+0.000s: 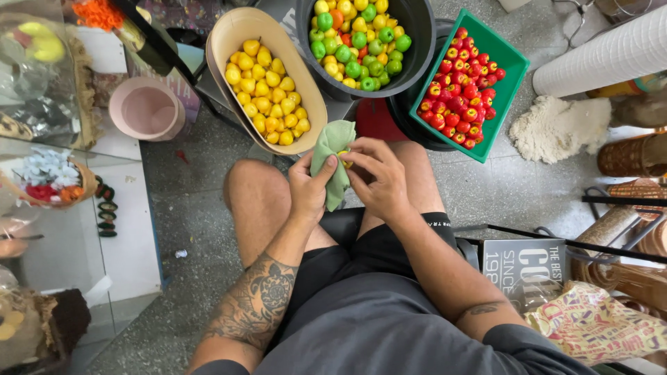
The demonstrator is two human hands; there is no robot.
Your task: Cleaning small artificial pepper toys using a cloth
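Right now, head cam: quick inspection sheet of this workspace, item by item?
Surface: grey speckled floor; person seated, knees up.
Job's things: green cloth wrapped round a small yellow fruit; oval tub of yellow fruits; dark bucket of mixed green, yellow and orange fruits; green tray of red fruits.
Clutter: pink pot, white fluffy mat, wicker baskets.
Grippers: left hand holds the cloth; right hand pinches the fruit.
Cables: nothing seen.
Surroundings: glass shelf of decorations at left.
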